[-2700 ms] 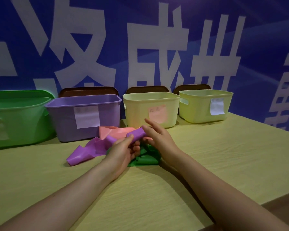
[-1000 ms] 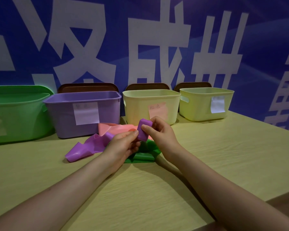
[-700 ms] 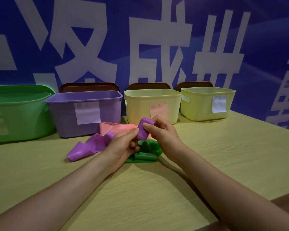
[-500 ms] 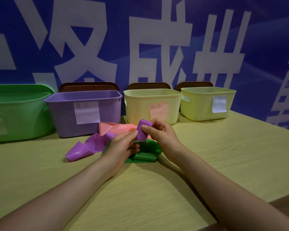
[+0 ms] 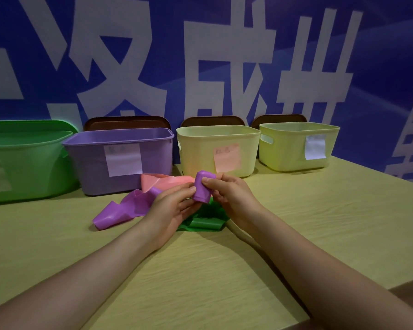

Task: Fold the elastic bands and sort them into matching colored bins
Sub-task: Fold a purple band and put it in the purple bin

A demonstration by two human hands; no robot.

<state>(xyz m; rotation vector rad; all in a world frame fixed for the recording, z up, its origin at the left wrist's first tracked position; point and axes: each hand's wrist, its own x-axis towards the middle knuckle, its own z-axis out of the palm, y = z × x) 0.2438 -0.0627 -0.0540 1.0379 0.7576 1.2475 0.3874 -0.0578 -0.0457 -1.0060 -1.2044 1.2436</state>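
Both hands hold a purple elastic band (image 5: 202,189). My right hand (image 5: 231,196) pinches its folded, upright end, and my left hand (image 5: 169,208) grips the band just left of that. The loose tail of the purple band trails left onto the table. A pink band (image 5: 167,181) lies behind the hands and a green band (image 5: 205,219) lies under them. Four bins stand in a row at the back: green bin (image 5: 22,160), purple bin (image 5: 119,139), a pale yellow bin with a pink label (image 5: 217,134), and a yellow-green bin with a white label (image 5: 296,129).
The wooden table (image 5: 320,222) runs to an edge at the lower right. Brown lids (image 5: 126,121) lean behind the bins against a blue wall with large white characters.
The folded end of the purple band has been turned from lying sideways to standing upright between my hands, growing thicker. The loose tail on the left has shortened slightly.
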